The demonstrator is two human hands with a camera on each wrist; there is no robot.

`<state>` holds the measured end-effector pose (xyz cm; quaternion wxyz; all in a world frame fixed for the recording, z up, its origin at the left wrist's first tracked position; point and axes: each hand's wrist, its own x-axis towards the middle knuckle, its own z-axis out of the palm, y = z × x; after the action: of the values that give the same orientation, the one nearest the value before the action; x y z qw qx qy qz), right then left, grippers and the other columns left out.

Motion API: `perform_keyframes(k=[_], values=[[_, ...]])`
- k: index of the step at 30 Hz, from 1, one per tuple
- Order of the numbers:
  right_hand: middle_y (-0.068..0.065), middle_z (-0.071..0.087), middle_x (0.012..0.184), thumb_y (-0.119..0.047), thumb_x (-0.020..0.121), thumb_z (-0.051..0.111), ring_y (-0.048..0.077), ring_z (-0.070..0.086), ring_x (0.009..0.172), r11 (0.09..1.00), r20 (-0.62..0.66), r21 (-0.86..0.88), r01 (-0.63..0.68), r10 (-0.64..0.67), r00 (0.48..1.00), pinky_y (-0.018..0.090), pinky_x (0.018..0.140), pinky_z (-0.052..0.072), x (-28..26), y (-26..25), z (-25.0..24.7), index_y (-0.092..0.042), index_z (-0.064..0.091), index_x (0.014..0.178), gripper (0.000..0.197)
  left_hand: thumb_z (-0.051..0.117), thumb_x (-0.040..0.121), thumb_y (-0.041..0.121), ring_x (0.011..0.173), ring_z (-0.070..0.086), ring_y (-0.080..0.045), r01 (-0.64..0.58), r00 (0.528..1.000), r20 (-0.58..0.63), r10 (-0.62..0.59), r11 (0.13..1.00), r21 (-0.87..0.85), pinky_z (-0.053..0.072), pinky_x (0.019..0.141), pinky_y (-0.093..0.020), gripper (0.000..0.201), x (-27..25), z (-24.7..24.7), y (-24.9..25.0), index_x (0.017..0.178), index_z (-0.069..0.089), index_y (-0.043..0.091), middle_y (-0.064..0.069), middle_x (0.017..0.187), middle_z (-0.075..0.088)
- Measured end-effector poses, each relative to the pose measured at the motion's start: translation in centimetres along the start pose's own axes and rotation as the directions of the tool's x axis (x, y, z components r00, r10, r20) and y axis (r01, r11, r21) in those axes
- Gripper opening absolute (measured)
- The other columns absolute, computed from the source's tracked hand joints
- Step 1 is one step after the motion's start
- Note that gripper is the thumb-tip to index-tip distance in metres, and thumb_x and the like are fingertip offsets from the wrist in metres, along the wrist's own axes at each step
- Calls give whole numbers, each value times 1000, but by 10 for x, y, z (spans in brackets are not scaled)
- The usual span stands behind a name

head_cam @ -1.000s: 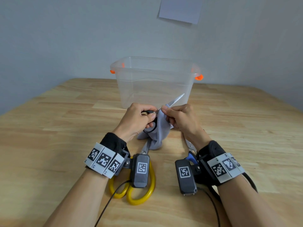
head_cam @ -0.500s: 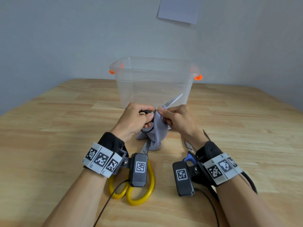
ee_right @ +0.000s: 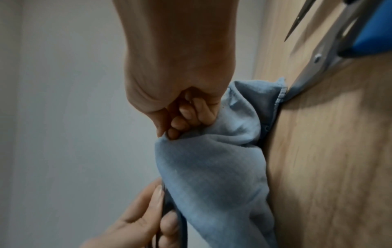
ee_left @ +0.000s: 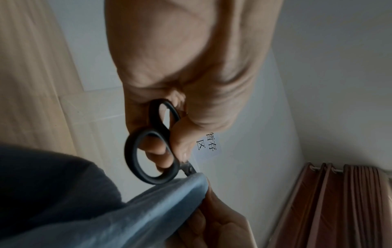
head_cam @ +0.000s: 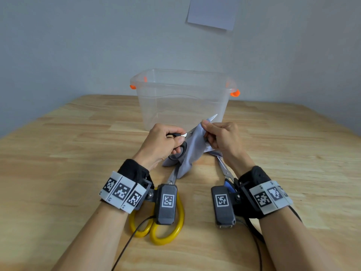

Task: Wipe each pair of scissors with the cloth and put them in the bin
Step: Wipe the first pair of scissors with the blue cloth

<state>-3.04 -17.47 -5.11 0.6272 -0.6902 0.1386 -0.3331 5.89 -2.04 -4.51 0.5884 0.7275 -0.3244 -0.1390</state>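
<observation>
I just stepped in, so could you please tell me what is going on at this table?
A person is wiping black-handled scissors with a blue-grey cloth: the left hand holds the handles, the right hand pinches the cloth around the blades. Yellow-handled scissors and blue-handled scissors lie on the table. Nothing shows in the clear bin.

I'm gripping black-handled scissors [head_cam: 176,148] against a pale blue-grey cloth [head_cam: 190,151]; yellow-handled scissors [head_cam: 156,227] are lying at six o'clock; orange clips are dotting the clear bin [head_cam: 183,100].
</observation>
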Motion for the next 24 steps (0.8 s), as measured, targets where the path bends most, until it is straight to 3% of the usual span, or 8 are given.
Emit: perform_keyframes(k=[3, 8, 16, 24], values=[[-2, 37, 39, -14, 96, 64, 9, 29, 36, 999, 58, -38, -12, 14, 998, 17, 39, 26, -2, 2, 4, -17, 52, 39, 59, 62, 94, -4, 48, 56, -6, 5, 1000, -10, -5, 1000, -7, 44, 49, -18, 20, 1, -1, -1, 106, 68, 10, -2, 62, 60], [1, 39, 42, -14, 94, 67, 8, 32, 37, 997, 105, -81, -12, 20, 994, 15, 39, 27, -3, -3, 6, -7, 52, 48, 49, 60, 94, -6, 48, 55, -4, -8, 1000, -3, 7, 999, -40, 44, 49, -18, 23, 1, 0, 0, 115, 68, 0, -1, 68, 59], [-1, 41, 40, -13, 94, 66, 9, 34, 37, 1000, -18, -7, -10, 9, 1000, 18, 40, 27, -1, -8, -4, -8, 53, 47, 49, 61, 94, -5, 47, 56, -5, -10, 1000, 13, 10, 999, -35, 44, 48, -17, 21, -2, 0, 3, 101, 66, 14, 1, 58, 59], [0, 42, 41, -17, 95, 66, 10, 34, 39, 997, 85, -70, -29, 35, 996, 19, 40, 27, -1, -3, 3, -6, 54, 51, 48, 61, 93, -5, 46, 56, -4, 2, 1000, 3, -2, 999, -40, 44, 47, -17, 21, -1, -2, 4, 104, 65, 13, 3, 58, 59]])
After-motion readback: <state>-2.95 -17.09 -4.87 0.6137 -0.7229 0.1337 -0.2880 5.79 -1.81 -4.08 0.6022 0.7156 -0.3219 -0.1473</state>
